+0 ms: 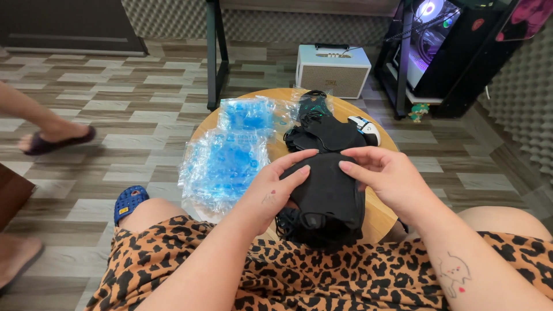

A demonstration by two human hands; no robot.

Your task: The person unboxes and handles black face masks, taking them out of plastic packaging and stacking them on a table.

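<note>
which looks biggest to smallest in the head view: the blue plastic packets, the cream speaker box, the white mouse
1. blue plastic packets, largest, though they lie nearer the camera than the speaker
2. cream speaker box, farther off on the floor
3. white mouse, clearly smallest, partly hidden by black cloth

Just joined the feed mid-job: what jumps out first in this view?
Both hands, left hand and right hand, press on a stack of black face masks at the round wooden table's near edge. Left of it lie shiny blue plastic packets; a white mouse sits behind.
</note>
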